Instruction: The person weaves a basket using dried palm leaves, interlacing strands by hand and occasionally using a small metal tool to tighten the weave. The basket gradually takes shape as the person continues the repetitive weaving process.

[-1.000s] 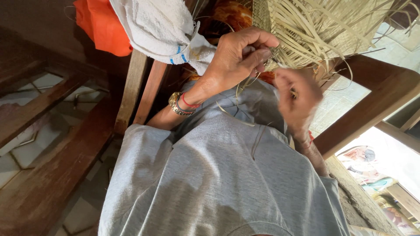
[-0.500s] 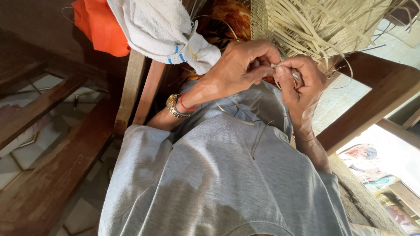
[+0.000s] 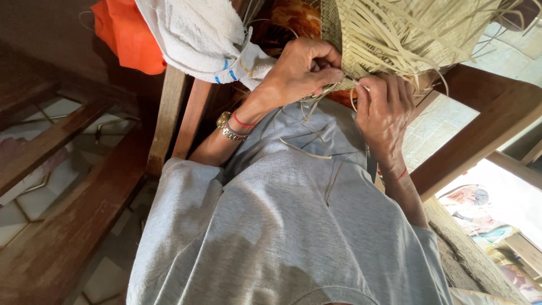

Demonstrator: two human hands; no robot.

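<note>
left grip (image 3: 302,70) pinched on straw strips (image 3: 333,90) | right grip (image 3: 387,110) curled, hold unclear | woven mat (image 3: 406,34) cut off at top

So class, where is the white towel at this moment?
In the head view the white towel hangs at upper left, beside the orange cloth, just left of the left hand working the woven mat.

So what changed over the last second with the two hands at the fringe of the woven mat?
The right hand moved up from above the grey shirt to the edge of the woven mat, so its fingers now lie beside the left hand. The left hand stayed at that edge, pinching loose strips. The white towel and wooden frame stayed put.
</note>
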